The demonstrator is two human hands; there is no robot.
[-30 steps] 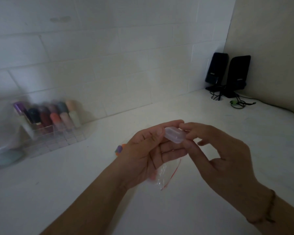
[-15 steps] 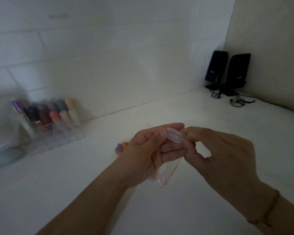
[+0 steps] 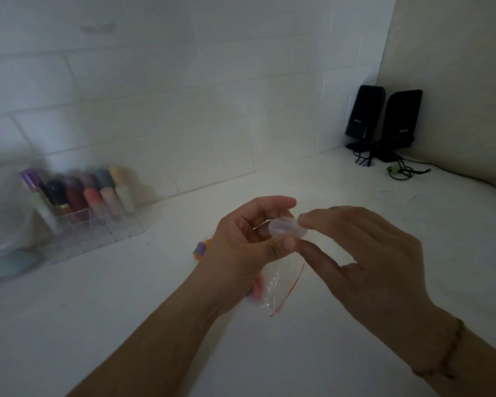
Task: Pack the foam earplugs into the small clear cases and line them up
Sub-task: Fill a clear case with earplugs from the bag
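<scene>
Clear case [image 3: 287,230] sits right between the two hands, held up off the bench [image 3: 126,325], and it's a tiny thing: hard, glossy plastic, surely near weightless, the kind that skates out of a pinch if squeezed on its rounded faces. Left hand [image 3: 249,245] has it, thumb underneath and fingers curled over the top, while a clear zip bag [image 3: 281,285] with a red seal line hangs below that same palm (whether it is tucked under the lower fingers I can't make out). Right hand [image 3: 364,253] comes in from the other side, fingertip and thumb closing on the case's near end, the remaining fingers loose. My read: take it by the short edges, where the lid seam gives a nail something to catch, and keep the pressure gentle, because thin hinges snap.

Just beyond the left hand, a few coloured foam earplugs [image 3: 201,249] peek out on the bench; soft, squashy, they'll roll. Farther left, a clear organiser [image 3: 98,230] of blurred bottles. Far beyond the right hand, two black speakers [image 3: 384,118].
</scene>
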